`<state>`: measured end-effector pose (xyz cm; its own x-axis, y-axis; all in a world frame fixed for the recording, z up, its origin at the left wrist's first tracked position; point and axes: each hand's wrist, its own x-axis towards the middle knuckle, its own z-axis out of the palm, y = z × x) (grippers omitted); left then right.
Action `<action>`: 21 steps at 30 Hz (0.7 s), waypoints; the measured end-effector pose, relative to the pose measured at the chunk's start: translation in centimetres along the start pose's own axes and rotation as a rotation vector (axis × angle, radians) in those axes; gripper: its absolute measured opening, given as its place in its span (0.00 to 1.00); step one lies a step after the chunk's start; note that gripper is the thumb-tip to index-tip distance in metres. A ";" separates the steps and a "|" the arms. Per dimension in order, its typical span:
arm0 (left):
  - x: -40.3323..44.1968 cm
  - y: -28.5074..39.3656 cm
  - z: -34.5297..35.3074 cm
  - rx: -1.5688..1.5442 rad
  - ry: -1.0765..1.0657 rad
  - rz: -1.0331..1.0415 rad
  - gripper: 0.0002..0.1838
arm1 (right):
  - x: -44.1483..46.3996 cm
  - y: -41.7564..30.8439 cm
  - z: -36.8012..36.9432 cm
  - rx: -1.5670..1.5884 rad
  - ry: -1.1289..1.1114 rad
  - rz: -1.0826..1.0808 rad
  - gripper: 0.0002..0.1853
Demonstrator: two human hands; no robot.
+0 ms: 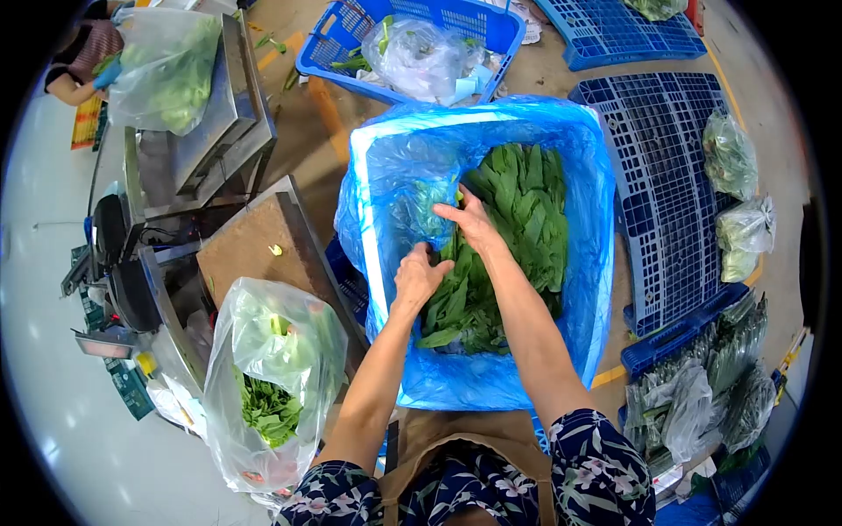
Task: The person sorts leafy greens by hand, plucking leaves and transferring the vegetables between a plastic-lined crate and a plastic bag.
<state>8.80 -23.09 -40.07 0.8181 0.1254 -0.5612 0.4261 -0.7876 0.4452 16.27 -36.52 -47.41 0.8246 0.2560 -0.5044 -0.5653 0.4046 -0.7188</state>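
Note:
A blue plastic liner (491, 386) lines a crate in front of me, its rim folded over the sides. Inside lie long dark leafy greens (526, 210), stacked along the right and toward the near end. My right hand (476, 223) is closed around the stem ends of some greens, thumb pointing left. Lower and to its left, my left hand (419, 279) curls at the left edge of the same greens, its thumb against the leaves; its fingertips are partly hidden. Both hands are inside the crate, close together but apart.
A clear bag of greens (276, 351) rests left by a brown board (263, 250). Beyond stands a blue basket (351, 79) with plastic and scraps. Blue pallets (653, 202) and bagged vegetables (732, 158) lie right. A co-worker's gloved hand (107, 74) holds a bag at upper left.

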 end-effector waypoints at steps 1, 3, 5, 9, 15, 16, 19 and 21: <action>-1.0 0.4 -0.2 0.009 0.146 0.054 0.29 | -1.0 -0.4 -0.3 0.029 -0.005 0.002 0.52; -2.5 2.0 -1.7 -0.084 0.327 0.138 0.29 | -2.6 0.6 -1.6 0.040 0.077 0.027 0.50; -3.3 4.3 -3.4 -0.255 0.317 0.312 0.26 | -5.4 0.7 -3.0 0.035 0.080 -0.009 0.49; -1.2 8.4 -3.8 -0.476 0.061 0.650 0.24 | -11.6 0.7 -4.2 0.053 0.035 -0.085 0.52; 8.2 -0.6 -0.4 0.279 0.067 0.448 0.24 | -18.6 1.9 -4.9 0.102 0.134 -0.137 0.42; 9.0 -2.2 -0.9 0.149 0.111 0.345 0.24 | -19.7 2.3 -5.7 0.118 0.130 -0.173 0.40; 7.3 -2.0 -3.8 -0.082 0.161 0.464 0.19 | -24.4 1.9 -6.8 0.357 0.057 -0.203 0.36; 3.6 0.4 -6.4 -0.189 0.162 0.417 0.17 | -26.5 2.2 -8.1 0.429 -0.047 -0.335 0.34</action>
<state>14.44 -19.10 -37.45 0.9772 -0.0734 -0.1992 0.0999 -0.6689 0.7366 -7.03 -49.50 -39.45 0.9639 0.0866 -0.2517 -0.2204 0.7900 -0.5721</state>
